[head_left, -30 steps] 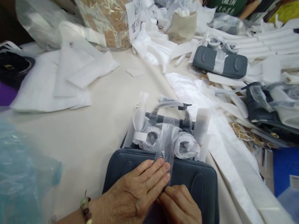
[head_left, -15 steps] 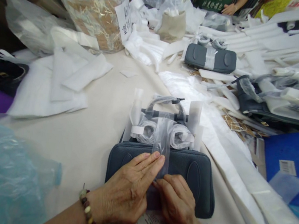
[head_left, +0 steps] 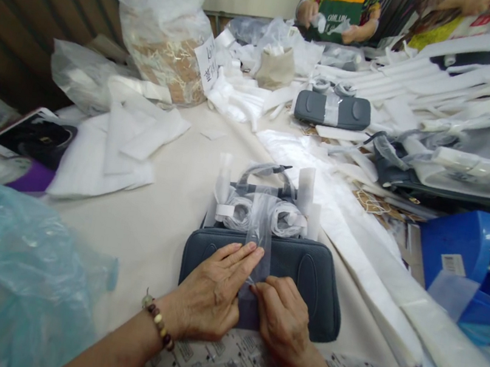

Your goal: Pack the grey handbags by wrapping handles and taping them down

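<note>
A dark blue-grey handbag (head_left: 321,305) lies on the table in front of me, its base toward me. Two white-wrapped coils (head_left: 288,219) sit against its far side, and a handle (head_left: 245,174) in clear film arches behind them. Down the middle, between the coils and over the bag's panel, runs a clear plastic strip (head_left: 262,213). My left hand (head_left: 213,292) lies on the strip and panel with its fingers stretched out flat. Just right of it, my right hand (head_left: 283,315) pinches the strip's near end between thumb and fingers.
Another strapped bag (head_left: 333,109) stands farther back, and a partly wrapped one (head_left: 463,167) lies right. A blue bin (head_left: 453,239), long white foam strips (head_left: 367,257), foam sheets (head_left: 107,150) and a bluish plastic bag (head_left: 11,271) surround the work. A person (head_left: 339,13) stands across the table.
My view has tilted up and turned slightly left, showing more of the person opposite. My right hand has shifted slightly up along the strip; my left hand stays flat on it.
</note>
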### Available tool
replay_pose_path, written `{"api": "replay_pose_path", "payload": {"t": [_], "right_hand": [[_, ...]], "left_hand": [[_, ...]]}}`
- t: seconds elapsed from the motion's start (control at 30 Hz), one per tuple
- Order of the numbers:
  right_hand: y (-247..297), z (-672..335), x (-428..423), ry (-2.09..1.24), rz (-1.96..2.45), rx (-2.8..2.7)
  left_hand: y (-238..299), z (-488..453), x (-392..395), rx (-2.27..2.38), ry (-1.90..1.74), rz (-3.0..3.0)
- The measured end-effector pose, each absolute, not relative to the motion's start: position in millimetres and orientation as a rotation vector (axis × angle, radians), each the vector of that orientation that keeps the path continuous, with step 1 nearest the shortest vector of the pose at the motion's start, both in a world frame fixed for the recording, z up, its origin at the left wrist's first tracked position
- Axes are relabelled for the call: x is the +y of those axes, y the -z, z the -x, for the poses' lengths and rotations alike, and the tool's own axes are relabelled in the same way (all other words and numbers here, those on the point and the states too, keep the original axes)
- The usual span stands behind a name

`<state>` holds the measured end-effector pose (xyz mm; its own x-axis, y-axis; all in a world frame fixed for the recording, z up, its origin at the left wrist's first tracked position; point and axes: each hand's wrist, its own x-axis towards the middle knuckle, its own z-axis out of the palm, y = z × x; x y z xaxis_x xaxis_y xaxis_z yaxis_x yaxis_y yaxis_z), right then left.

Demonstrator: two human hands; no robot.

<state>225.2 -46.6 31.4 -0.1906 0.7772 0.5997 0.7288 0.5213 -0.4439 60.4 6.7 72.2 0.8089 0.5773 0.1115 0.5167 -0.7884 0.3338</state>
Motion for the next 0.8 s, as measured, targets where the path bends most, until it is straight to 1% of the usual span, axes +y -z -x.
{"api": "replay_pose_path", "payload": {"t": [0.13,0.23,0.3,0.5,0.67,0.73,0.8], "right_hand": [[-32.0,-223.7,-44.9,-0.045,1.228,-1.932],[-31.9,-223.6,-43.7,-0.033,1.220,-1.929],[-30.7,-223.8,-42.8,-0.022,1.217,-1.929],[-29.5,-221.9,-39.3,-0.015,1.240,-1.933],[-54.9,-248.0,-49.4,-0.121,1.333,-1.867],[-69.5,-279.0,-59.5,-0.033,1.417,-1.789],[-82.7,-320.5,-71.2,0.205,1.566,-1.642]], "left_hand": [[-73.2,-54.1,-1.2,0.804,-0.440,-2.741],[-67.6,-46.2,-19.2,0.792,-0.630,-2.901],[-59.9,-43.0,-31.4,0.787,-0.695,-3.008],[-44.8,-47.2,-40.5,0.844,-0.686,-3.090],[-51.9,-49.1,-36.6,0.881,-0.600,-3.053],[-52.7,-49.9,-37.0,0.885,-0.612,-3.045],[-48.7,-50.7,-39.1,0.879,-0.680,-3.038]]}}
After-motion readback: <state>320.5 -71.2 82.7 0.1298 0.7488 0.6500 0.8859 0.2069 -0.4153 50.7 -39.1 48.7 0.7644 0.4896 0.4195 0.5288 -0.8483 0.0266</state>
